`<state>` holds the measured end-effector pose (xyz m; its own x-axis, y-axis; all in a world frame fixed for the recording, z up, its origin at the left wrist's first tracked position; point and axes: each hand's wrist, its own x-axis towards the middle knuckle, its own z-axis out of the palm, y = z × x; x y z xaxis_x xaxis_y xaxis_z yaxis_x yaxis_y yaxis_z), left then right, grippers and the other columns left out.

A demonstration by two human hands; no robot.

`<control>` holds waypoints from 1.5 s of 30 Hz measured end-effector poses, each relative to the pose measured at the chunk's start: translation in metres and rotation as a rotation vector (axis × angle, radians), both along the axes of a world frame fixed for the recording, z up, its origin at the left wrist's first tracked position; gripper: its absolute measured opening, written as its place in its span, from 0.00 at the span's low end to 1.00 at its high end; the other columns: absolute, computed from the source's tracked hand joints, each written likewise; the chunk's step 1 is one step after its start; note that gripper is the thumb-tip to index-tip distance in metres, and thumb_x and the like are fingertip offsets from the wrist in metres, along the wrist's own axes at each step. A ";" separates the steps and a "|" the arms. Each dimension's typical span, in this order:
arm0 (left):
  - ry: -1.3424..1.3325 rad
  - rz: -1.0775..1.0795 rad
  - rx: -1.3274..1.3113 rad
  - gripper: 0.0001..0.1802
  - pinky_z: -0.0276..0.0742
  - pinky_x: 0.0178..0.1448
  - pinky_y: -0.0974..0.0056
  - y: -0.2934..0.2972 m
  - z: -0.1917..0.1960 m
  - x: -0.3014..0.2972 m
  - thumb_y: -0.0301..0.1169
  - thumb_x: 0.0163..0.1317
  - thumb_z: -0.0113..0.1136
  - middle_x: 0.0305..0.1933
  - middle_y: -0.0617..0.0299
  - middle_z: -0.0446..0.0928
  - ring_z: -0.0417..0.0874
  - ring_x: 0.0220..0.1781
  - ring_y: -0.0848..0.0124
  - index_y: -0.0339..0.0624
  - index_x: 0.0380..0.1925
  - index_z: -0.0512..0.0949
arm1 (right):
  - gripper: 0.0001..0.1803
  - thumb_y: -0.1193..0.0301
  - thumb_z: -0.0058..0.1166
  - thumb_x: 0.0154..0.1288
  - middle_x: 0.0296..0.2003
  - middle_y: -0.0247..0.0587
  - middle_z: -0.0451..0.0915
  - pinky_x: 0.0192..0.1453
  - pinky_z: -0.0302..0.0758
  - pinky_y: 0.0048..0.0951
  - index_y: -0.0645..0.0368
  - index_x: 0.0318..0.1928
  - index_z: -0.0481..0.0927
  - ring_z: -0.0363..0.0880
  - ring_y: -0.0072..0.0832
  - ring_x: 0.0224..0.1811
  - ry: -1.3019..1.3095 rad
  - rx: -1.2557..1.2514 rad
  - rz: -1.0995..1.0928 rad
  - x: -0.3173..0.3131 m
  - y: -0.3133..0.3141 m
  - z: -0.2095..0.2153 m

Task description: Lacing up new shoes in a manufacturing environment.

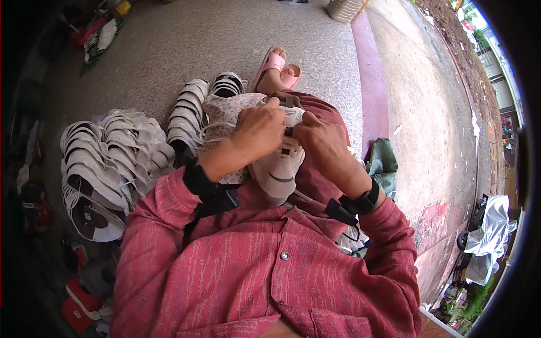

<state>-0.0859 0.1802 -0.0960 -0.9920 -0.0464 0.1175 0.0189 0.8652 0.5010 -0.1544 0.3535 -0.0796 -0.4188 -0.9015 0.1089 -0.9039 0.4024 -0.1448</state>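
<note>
While you sit, both hands grasp the white fabric shoe upper (276,169) on your lap: left hand (260,130) at ten o'clock, right hand (322,143) at two; its long axis runs twelve-to-six.

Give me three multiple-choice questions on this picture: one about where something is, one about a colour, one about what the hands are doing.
1. Where do the stacked white shoe uppers lie?
A. On the person's left
B. On the person's right
C. Behind the sandal

2. What colour is the sandal on the foot?
A. Blue
B. Pink
C. Black

3. What are the left hand and right hand doing?
A. Resting open on the floor
B. Both gripping one white shoe upper
C. Holding a bottle

Answers: 1 A, the piles sit at the picture's left. 2 B, its straps are pink. 3 B, both hands close on the piece over the lap.
</note>
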 end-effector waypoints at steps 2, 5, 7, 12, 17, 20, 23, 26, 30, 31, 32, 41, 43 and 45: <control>-0.042 0.001 -0.045 0.06 0.75 0.45 0.50 0.000 0.000 -0.005 0.31 0.56 0.60 0.39 0.53 0.75 0.80 0.41 0.51 0.41 0.29 0.79 | 0.04 0.77 0.55 0.52 0.37 0.38 0.75 0.33 0.77 0.36 0.56 0.30 0.79 0.81 0.36 0.39 0.002 0.040 0.000 -0.003 0.000 -0.001; -0.105 -0.016 -0.024 0.08 0.74 0.46 0.49 -0.005 0.000 -0.010 0.34 0.56 0.60 0.40 0.53 0.76 0.80 0.43 0.51 0.41 0.29 0.80 | 0.02 0.73 0.53 0.55 0.34 0.40 0.72 0.32 0.73 0.39 0.57 0.29 0.75 0.78 0.39 0.34 0.050 -0.084 0.127 -0.007 -0.001 -0.009; -0.086 -0.026 -0.026 0.08 0.74 0.46 0.50 -0.006 -0.001 -0.010 0.35 0.56 0.61 0.40 0.53 0.76 0.80 0.43 0.51 0.41 0.29 0.80 | 0.03 0.73 0.53 0.53 0.34 0.41 0.72 0.33 0.73 0.38 0.59 0.28 0.75 0.77 0.39 0.34 0.067 -0.069 0.227 -0.008 -0.003 -0.006; -0.145 -0.102 0.021 0.11 0.75 0.46 0.54 -0.015 0.012 -0.008 0.37 0.56 0.61 0.38 0.55 0.76 0.80 0.43 0.55 0.42 0.32 0.82 | 0.04 0.74 0.53 0.53 0.33 0.41 0.72 0.33 0.73 0.37 0.60 0.30 0.75 0.76 0.39 0.32 0.175 -0.054 0.293 -0.014 0.011 0.007; -0.216 -0.128 0.312 0.12 0.74 0.43 0.65 -0.031 0.025 -0.001 0.31 0.57 0.64 0.37 0.61 0.76 0.78 0.38 0.69 0.40 0.41 0.81 | 0.02 0.75 0.55 0.55 0.28 0.39 0.78 0.32 0.76 0.39 0.60 0.30 0.77 0.80 0.40 0.28 0.298 -0.246 -0.122 -0.061 0.081 0.031; -0.044 -0.128 0.440 0.11 0.74 0.46 0.67 -0.042 0.016 -0.006 0.28 0.59 0.63 0.38 0.63 0.76 0.77 0.40 0.73 0.40 0.43 0.80 | 0.02 0.77 0.60 0.57 0.28 0.33 0.79 0.22 0.65 0.22 0.58 0.32 0.81 0.71 0.21 0.19 -0.037 -0.920 -0.615 -0.108 0.156 0.021; 0.143 -0.211 0.455 0.12 0.74 0.51 0.66 -0.046 0.007 -0.017 0.28 0.61 0.62 0.40 0.63 0.77 0.78 0.44 0.72 0.38 0.44 0.80 | 0.06 0.69 0.59 0.64 0.21 0.22 0.71 0.21 0.56 0.14 0.53 0.30 0.79 0.60 0.11 0.17 -0.695 -1.563 -0.993 -0.127 0.230 -0.004; 0.081 -0.242 0.514 0.13 0.72 0.58 0.66 -0.044 0.004 -0.022 0.29 0.62 0.62 0.46 0.61 0.76 0.76 0.51 0.71 0.39 0.46 0.79 | 0.11 0.65 0.56 0.67 0.14 0.22 0.62 0.18 0.54 0.18 0.50 0.27 0.72 0.56 0.15 0.14 -1.160 -1.563 -1.204 -0.128 0.278 -0.066; -0.068 -0.237 0.603 0.19 0.75 0.57 0.64 -0.038 -0.002 -0.026 0.33 0.59 0.66 0.51 0.59 0.77 0.76 0.54 0.68 0.40 0.49 0.78 | 0.14 0.66 0.58 0.66 0.14 0.25 0.63 0.16 0.55 0.19 0.49 0.25 0.68 0.57 0.18 0.13 -1.444 -1.563 -1.248 -0.102 0.270 -0.123; -0.074 -0.215 0.592 0.19 0.75 0.57 0.64 -0.041 -0.003 -0.021 0.33 0.59 0.66 0.51 0.59 0.77 0.76 0.54 0.68 0.40 0.49 0.78 | 0.07 0.67 0.58 0.66 0.17 0.24 0.68 0.18 0.55 0.17 0.55 0.33 0.76 0.59 0.16 0.15 -1.376 -1.554 -1.173 -0.090 0.231 -0.112; -0.059 -0.192 0.600 0.18 0.76 0.56 0.64 -0.043 -0.001 -0.017 0.33 0.58 0.66 0.51 0.60 0.76 0.76 0.53 0.68 0.41 0.48 0.78 | 0.06 0.69 0.58 0.66 0.20 0.24 0.71 0.20 0.56 0.17 0.58 0.38 0.78 0.60 0.14 0.17 -1.210 -1.461 -1.196 -0.075 0.194 -0.091; 0.216 -0.342 -0.014 0.09 0.68 0.58 0.57 -0.034 0.010 -0.006 0.34 0.49 0.65 0.42 0.58 0.70 0.72 0.51 0.60 0.44 0.29 0.78 | 0.06 0.77 0.58 0.61 0.37 0.41 0.78 0.34 0.80 0.31 0.60 0.40 0.80 0.82 0.32 0.36 -0.491 -0.567 -0.294 -0.007 0.035 -0.009; 0.161 -0.354 -0.163 0.10 0.67 0.59 0.57 -0.031 0.013 -0.007 0.36 0.50 0.64 0.42 0.59 0.70 0.71 0.51 0.60 0.44 0.29 0.78 | 0.06 0.72 0.59 0.61 0.38 0.43 0.77 0.34 0.79 0.36 0.58 0.38 0.79 0.81 0.39 0.36 -0.380 -0.449 -0.224 -0.002 0.020 -0.004; 0.160 -0.367 -0.157 0.10 0.66 0.60 0.57 -0.033 0.009 -0.010 0.36 0.50 0.63 0.42 0.59 0.70 0.70 0.52 0.60 0.44 0.29 0.78 | 0.06 0.71 0.58 0.62 0.38 0.43 0.76 0.34 0.78 0.39 0.58 0.37 0.78 0.81 0.41 0.36 -0.315 -0.346 -0.186 -0.005 0.011 -0.011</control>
